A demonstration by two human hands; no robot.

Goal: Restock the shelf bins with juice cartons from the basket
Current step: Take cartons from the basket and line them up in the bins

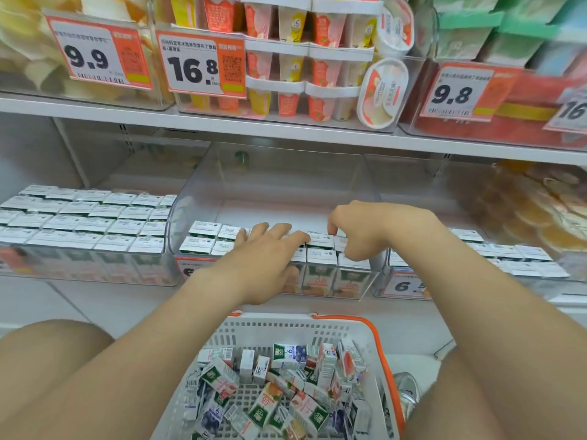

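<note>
Head cam: price tags up top read 9.9 (87, 60), 16.8 (192, 69) and 9.8 (451, 95), with dessert cups (290, 63) behind. Below, juice cartons (320, 258) fill just the front of the clear middle bin (197, 223). The left hand (270, 255) lies flat on their tops, fingers spread. The right hand (359, 230) is just beside it, fingers curled down onto the tops; can't tell if it's gripping one. My arms partly block both "6." tags. The white basket (286, 319) between my knees holds a loose pile of cartons (286, 392).
</note>
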